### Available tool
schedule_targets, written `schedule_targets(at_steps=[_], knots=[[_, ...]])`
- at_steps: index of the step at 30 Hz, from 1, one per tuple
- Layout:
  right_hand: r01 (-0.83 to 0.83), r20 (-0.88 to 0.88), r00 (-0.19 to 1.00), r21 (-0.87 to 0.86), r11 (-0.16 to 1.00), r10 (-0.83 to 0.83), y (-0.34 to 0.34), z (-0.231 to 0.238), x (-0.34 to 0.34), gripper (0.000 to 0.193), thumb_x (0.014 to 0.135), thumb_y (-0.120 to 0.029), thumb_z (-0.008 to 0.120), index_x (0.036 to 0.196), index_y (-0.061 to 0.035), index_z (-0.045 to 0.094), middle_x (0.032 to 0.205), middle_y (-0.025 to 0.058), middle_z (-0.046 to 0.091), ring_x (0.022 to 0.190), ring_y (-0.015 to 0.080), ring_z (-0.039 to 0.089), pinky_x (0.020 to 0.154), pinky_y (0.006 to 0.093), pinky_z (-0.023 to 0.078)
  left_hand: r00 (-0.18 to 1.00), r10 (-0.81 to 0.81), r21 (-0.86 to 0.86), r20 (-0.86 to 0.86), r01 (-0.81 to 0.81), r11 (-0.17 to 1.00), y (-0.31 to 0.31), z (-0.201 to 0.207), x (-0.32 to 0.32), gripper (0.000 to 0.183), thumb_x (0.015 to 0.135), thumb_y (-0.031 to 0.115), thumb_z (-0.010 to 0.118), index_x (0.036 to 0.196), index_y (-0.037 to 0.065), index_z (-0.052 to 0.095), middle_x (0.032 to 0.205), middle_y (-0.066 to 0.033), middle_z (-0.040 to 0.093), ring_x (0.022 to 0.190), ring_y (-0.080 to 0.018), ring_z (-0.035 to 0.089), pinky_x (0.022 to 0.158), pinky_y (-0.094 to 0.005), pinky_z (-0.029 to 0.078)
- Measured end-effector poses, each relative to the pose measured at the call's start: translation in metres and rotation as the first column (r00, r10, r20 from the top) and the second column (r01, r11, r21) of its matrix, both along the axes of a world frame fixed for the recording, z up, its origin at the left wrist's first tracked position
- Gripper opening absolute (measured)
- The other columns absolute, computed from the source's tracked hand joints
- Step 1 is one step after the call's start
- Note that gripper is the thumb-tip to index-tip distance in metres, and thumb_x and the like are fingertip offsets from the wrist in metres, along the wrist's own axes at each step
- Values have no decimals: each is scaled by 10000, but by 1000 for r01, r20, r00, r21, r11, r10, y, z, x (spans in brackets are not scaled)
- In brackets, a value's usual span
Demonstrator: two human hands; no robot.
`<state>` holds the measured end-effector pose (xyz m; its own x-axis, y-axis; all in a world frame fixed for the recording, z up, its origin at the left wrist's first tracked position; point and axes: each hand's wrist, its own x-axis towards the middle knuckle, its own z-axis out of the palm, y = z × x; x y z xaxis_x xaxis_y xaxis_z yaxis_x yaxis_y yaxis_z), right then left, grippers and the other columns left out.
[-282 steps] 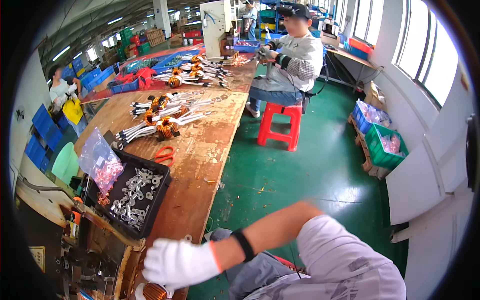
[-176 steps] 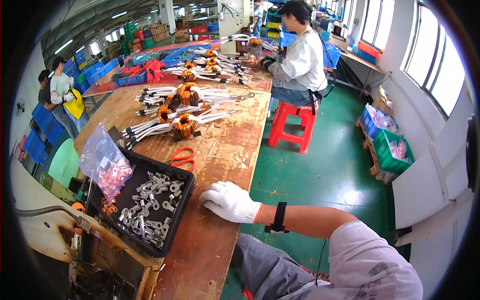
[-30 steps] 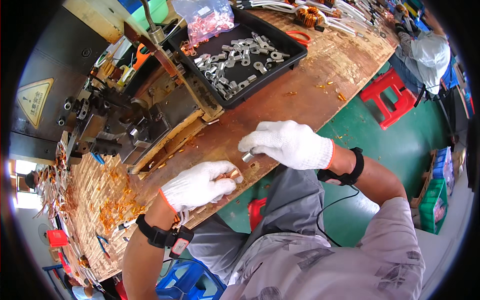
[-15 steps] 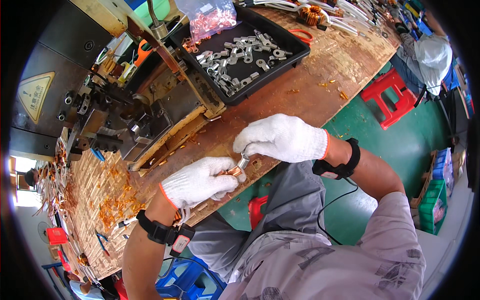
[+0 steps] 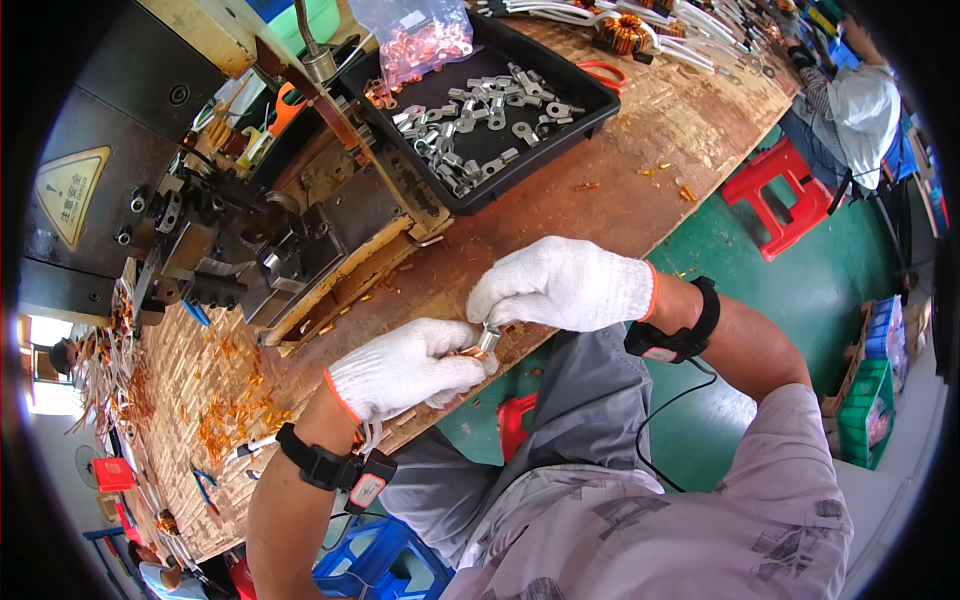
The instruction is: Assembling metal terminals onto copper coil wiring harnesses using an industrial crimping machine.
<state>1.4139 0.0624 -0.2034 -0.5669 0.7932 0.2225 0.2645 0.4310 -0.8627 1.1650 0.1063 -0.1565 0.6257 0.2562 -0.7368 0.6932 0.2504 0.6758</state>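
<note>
Both hands wear white knitted gloves and meet above the bench's near edge. My left hand is closed round a copper wire end, with white cable hanging below the glove. Between finger and thumb my right hand pinches a silver cable lug. The lug's barrel sits at the copper end, touching or over it; the fingers hide how far. Similar loose lugs lie in a black tray beyond my right hand.
A metal press stands left of the tray, its base edge close to my left hand. A clear bag of copper pieces rests in the tray. Copper-wound coils lie at the back. A red stool and a co-worker are at right.
My left hand has moved slightly right, bringing the copper end up to the lug. My right hand has dipped a little, and less of the lug shows.
</note>
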Motion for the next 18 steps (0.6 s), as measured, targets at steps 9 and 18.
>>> schedule_targets(at_steps=[9,18], knots=[[19,33,999,27,999,-20,-3,5,-1,171,1014,-199,669,1128,-92,737,1049,110,751,973,325,720,859,406,559,995,93,-119,33,-88,989,3,-8,-4,259,972,158,713,1167,-13,700,911,-5,676,775,-76,621,689,-242,505],[17,26,1000,35,999,-18,-9,10,0,177,1016,-228,654,1127,-109,723,1044,118,744,984,354,704,864,430,547,992,69,-81,104,-60,995,-1,-9,-5,197,937,128,750,1077,2,693,910,-18,696,786,-90,653,679,-242,505]])
